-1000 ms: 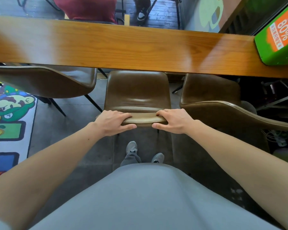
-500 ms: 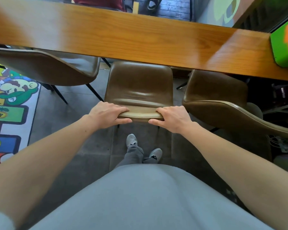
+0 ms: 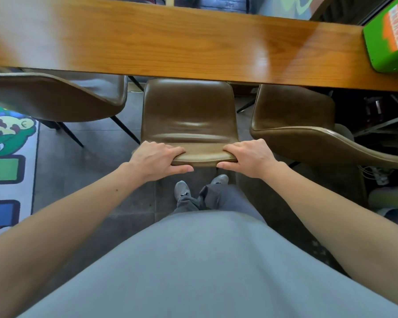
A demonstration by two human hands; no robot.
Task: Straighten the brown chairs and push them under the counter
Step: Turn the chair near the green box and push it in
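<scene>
- Head view, grasp: left hand (image 3: 156, 160) and right hand (image 3: 251, 157) are gripping, fingers (image 3: 171, 149) curled over, the backrest top of the middle brown padded leather chair (image 3: 189, 115), whose seat front is lying just beneath the glossy wooden desk (image 3: 170, 42).
- Head view, risk: an uneven push is likely to be skewing it into the neighbouring brown chair (image 3: 292, 111) just beside it on the right.

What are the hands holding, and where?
The left hand and right hand both grip the middle brown chair by the top edge of its backrest, one near each end.
</scene>
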